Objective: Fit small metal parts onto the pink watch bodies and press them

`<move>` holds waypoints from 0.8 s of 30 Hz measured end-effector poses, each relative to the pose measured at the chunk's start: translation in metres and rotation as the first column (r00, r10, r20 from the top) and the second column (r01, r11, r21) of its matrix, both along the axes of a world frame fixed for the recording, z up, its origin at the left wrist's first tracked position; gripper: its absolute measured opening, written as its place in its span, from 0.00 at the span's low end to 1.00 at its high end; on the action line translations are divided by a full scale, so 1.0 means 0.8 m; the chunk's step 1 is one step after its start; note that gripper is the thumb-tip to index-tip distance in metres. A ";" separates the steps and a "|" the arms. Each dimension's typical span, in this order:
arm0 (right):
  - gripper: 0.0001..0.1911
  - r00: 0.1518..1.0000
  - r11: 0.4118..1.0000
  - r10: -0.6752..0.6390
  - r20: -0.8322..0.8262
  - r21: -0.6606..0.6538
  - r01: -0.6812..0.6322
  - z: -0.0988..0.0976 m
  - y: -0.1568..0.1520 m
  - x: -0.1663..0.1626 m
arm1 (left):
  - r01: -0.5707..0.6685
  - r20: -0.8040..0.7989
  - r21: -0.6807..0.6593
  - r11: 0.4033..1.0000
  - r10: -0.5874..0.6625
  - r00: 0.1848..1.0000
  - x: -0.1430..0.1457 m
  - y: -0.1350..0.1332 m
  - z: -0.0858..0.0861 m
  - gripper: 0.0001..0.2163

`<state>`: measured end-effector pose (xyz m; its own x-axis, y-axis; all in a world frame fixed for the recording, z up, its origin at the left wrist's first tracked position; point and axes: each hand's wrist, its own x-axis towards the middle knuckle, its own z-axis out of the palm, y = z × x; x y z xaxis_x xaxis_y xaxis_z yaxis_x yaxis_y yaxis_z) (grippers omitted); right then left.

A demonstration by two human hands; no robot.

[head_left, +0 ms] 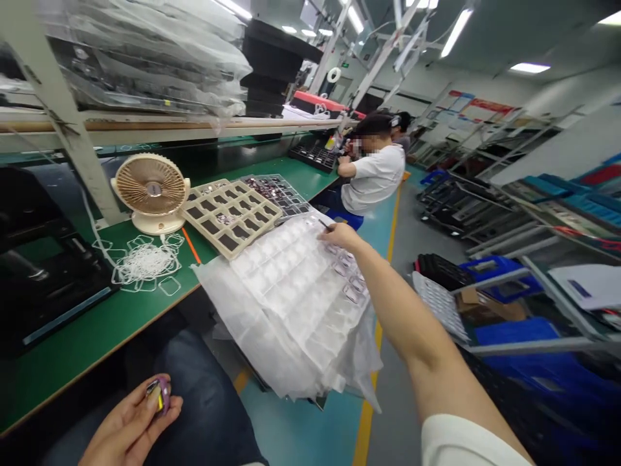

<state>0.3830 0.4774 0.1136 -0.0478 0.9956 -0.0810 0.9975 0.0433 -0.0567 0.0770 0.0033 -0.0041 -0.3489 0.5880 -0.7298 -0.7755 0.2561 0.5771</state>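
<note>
My left hand (140, 417), low over my lap, is closed on a small purple-rimmed part (163, 396) with a yellow, shiny face; I cannot make out its exact kind. Stretched far forward, my right hand (342, 236) pinches a small thin dark piece (326, 226) over the far edge of a white translucent blister tray (291, 285). Several small clear-and-purple parts (352, 294) sit in the tray's right-hand pockets, beneath my forearm. Thin white sheeting (272, 362) hangs down around the tray's near side.
A beige compartment tray (220, 246) and a clear tray of small parts (291, 206) lie on the green bench (72, 382). Left of them stand a beige fan (151, 191) and a heap of white rings (148, 262). A person (376, 168) sits farther along; racks (509, 349) line the right.
</note>
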 end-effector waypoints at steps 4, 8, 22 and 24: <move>0.14 0.988 0.984 0.118 -0.096 0.147 -0.103 0.002 -0.073 -0.053 | 0.012 -0.094 0.190 0.982 0.006 0.996 0.008 0.010 0.022 0.21; 0.15 0.657 0.824 0.458 -0.598 0.009 -0.566 -0.035 -0.227 -0.142 | 0.141 -0.151 0.378 0.915 -0.089 0.985 0.021 0.033 0.038 0.15; 0.30 0.510 0.258 -0.392 -0.765 -0.624 -0.738 -0.076 -0.405 -0.249 | -0.038 -0.071 0.436 0.899 0.077 0.995 -0.001 -0.029 0.021 0.16; 0.28 0.486 0.334 -0.296 -0.822 -0.566 -0.754 -0.074 -0.405 -0.253 | -0.082 -0.026 0.430 0.899 0.104 0.994 -0.006 -0.029 0.018 0.14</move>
